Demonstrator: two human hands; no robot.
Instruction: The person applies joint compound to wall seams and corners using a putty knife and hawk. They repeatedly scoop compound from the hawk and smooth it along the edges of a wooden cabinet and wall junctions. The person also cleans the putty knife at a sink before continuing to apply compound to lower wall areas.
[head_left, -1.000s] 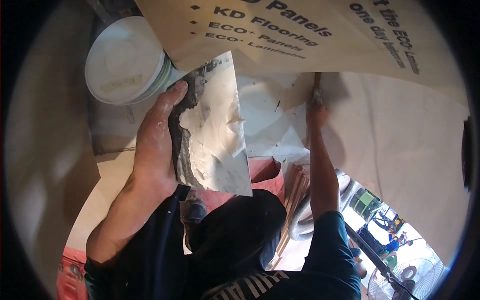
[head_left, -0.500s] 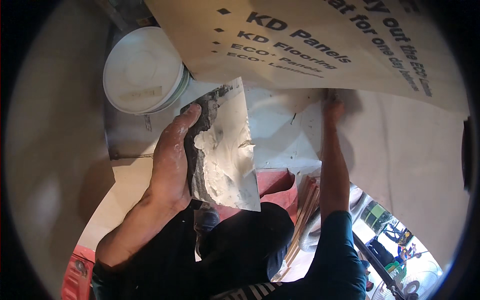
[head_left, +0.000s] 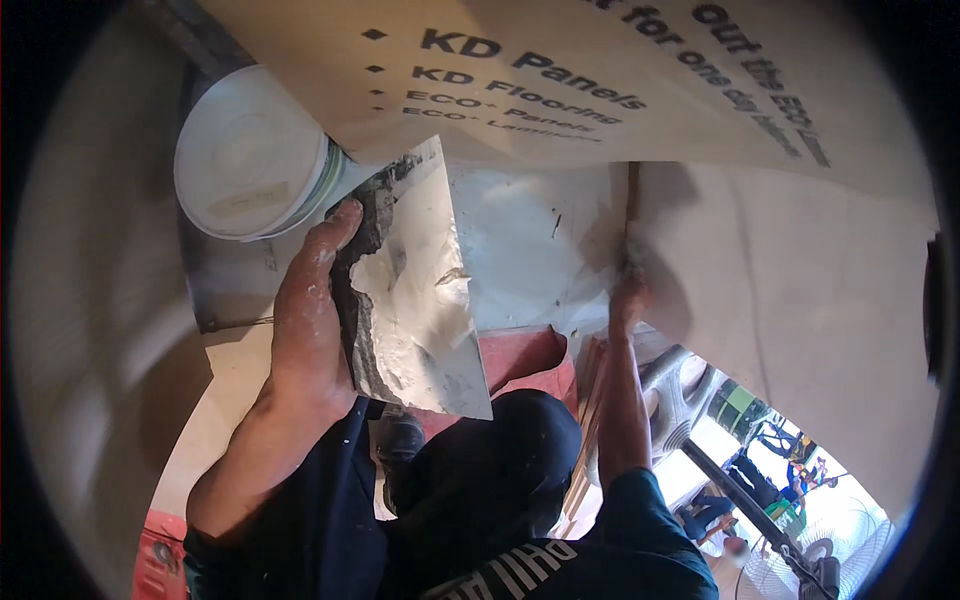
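Note:
My left hand (head_left: 315, 310) grips a flat rectangular metal trowel (head_left: 468, 385), its thumb over the dark long edge. A thick, uneven layer of off-white putty (head_left: 400, 300) covers much of the upper face. My right hand (head_left: 630, 295) is closed at the edge of the pale upright panel (head_left: 800, 300), with its arm stretched forward. What its fingers hold is blurred and too small to make out. Beyond the left hand stands a round bucket (head_left: 250, 150) with a white lid.
A brown printed sheet (head_left: 400, 140) hangs low across the top. Below the trowel is a red container (head_left: 525, 360), close to my knee. Wood strips (head_left: 588, 400) and a grey curved pipe (head_left: 665, 385) stand beside the right arm. A fan (head_left: 850, 560) and other people are at lower right.
My right hand has drawn back toward me along the panel edge. My left hand still grips the putty-covered trowel. The whole view has shifted a little.

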